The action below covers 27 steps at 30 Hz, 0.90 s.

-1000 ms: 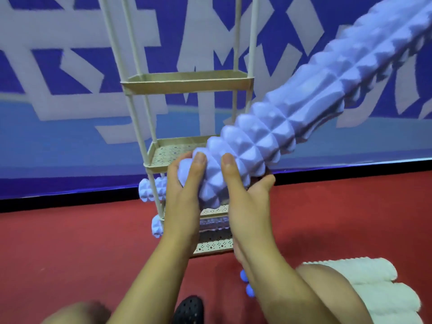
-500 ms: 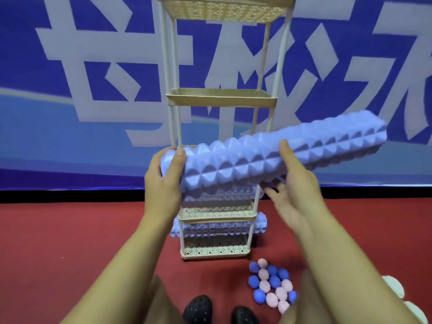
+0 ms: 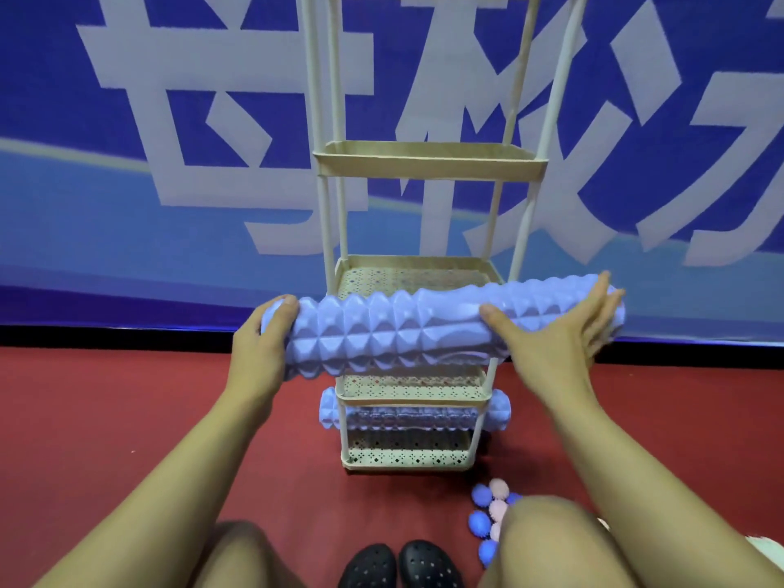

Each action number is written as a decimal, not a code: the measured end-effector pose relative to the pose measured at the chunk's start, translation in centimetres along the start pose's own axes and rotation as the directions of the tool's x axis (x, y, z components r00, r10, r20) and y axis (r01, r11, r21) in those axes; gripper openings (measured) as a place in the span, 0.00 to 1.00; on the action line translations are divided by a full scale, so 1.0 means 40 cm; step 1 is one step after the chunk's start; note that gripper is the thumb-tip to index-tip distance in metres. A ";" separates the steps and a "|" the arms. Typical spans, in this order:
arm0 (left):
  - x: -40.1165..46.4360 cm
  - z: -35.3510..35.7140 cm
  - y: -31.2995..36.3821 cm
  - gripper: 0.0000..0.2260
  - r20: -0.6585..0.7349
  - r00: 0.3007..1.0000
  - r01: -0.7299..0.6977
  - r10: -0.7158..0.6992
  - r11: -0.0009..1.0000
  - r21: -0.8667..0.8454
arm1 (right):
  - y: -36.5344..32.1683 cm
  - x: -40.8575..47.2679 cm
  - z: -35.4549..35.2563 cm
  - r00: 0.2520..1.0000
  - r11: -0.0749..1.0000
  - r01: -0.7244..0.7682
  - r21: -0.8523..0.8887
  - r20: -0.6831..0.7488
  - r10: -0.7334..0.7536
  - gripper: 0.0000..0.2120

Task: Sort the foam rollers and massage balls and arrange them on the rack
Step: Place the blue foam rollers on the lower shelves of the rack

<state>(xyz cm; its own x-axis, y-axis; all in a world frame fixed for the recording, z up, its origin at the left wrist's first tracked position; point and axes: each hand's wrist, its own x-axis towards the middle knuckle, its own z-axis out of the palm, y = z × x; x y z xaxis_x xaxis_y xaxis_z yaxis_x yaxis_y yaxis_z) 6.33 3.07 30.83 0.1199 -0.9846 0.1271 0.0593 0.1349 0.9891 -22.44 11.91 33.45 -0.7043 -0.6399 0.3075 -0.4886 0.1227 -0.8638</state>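
Observation:
A long light-purple ridged foam roller (image 3: 407, 328) is held level across the front of the cream rack (image 3: 428, 163), at the height of its perforated middle shelf (image 3: 407, 273). My left hand (image 3: 263, 337) grips the roller's left end. My right hand (image 3: 564, 333) is wrapped over its right part, thumb on the front and fingers stretched along the top. A second purple roller (image 3: 413, 411) lies on a lower shelf, its ends sticking out both sides. Several purple and pink spiky massage balls (image 3: 488, 511) lie on the red floor, partly hidden by my right knee.
The rack stands on red carpet (image 3: 127, 418) against a blue banner wall (image 3: 169, 163) with white characters. My knees and black shoes (image 3: 399, 564) are at the bottom. A white ribbed thing (image 3: 763, 545) peeks in at the lower right edge.
The roller has swung from tilted up to the right to level and come down in front of the middle shelf. My right hand slid outward along it.

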 end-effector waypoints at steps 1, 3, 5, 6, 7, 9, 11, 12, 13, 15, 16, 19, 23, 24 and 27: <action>0.015 -0.004 -0.010 0.15 0.003 1.000 0.006 -0.006 1.000 0.011 | 0.011 0.011 0.012 0.988 0.978 0.140 -0.155 0.092 -0.127 0.64; 0.047 -0.007 -0.029 0.13 0.022 1.000 0.016 -0.016 0.999 0.029 | 0.034 0.038 0.039 0.881 0.810 0.443 -0.386 0.354 -0.313 0.57; 0.077 -0.008 -0.039 0.13 0.043 0.999 0.022 -0.024 0.999 0.047 | 0.041 0.066 0.066 0.755 0.644 0.632 -0.432 0.529 -0.386 0.54; 0.091 -0.007 -0.044 0.14 0.051 0.998 0.025 -0.028 0.998 0.062 | 0.039 0.079 0.077 0.715 0.594 0.679 -0.431 0.575 -0.399 0.53; 0.102 -0.006 -0.048 0.15 0.056 0.998 0.026 -0.031 0.996 0.081 | 0.036 0.094 0.086 0.686 0.557 0.709 -0.432 0.604 -0.405 0.52; 0.118 0.001 -0.054 0.15 0.061 0.998 0.022 -0.029 0.994 0.103 | 0.038 0.125 0.104 0.643 0.516 0.744 -0.424 0.665 -0.380 0.51; 0.127 0.008 -0.065 0.12 0.068 0.997 0.021 -0.029 0.993 0.119 | 0.045 0.148 0.119 0.591 0.534 0.753 -0.383 0.750 -0.295 0.53; 0.130 0.010 -0.071 0.12 0.076 0.996 0.026 -0.037 0.991 0.133 | 0.053 0.154 0.126 0.567 0.547 0.755 -0.362 0.779 -0.267 0.54; 0.131 0.011 -0.078 0.11 0.089 0.995 0.036 -0.049 0.989 0.143 | 0.060 0.157 0.131 0.553 0.556 0.754 -0.349 0.793 -0.253 0.54; 0.133 0.010 -0.094 0.11 0.119 0.990 0.060 -0.078 0.987 0.151 | 0.073 0.154 0.136 0.540 0.562 0.754 -0.340 0.808 -0.236 0.51; 0.133 0.011 -0.102 0.10 0.132 0.987 0.073 -0.094 0.985 0.154 | 0.080 0.152 0.138 0.536 0.561 0.756 -0.337 0.811 -0.235 0.50; 0.131 0.021 -0.125 0.08 0.178 0.979 0.081 -0.105 0.987 0.136 | 0.100 0.148 0.142 0.537 0.553 0.760 -0.341 0.809 -0.238 0.48; 0.123 0.035 -0.157 0.16 0.236 0.969 0.038 -0.075 0.987 0.156 | 0.136 0.149 0.119 0.543 0.549 0.749 -0.371 0.819 -0.187 0.47; 0.123 0.033 -0.165 0.19 0.242 0.967 0.036 -0.078 0.984 0.175 | 0.144 0.151 0.112 0.547 0.549 0.741 -0.386 0.822 -0.161 0.46; 0.134 0.028 -0.180 0.17 0.245 0.966 0.032 -0.081 0.980 0.197 | 0.161 0.158 0.101 0.573 0.542 0.717 -0.439 0.814 -0.099 0.45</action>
<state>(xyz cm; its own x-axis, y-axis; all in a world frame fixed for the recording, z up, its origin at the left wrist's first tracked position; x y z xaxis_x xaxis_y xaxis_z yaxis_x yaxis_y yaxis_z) 5.42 -3.31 24.46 -0.1322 -0.9893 0.0609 -0.1332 0.0786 0.9880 -27.96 5.57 28.21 0.0637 -0.9960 -0.0631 -0.9956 -0.0591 -0.0728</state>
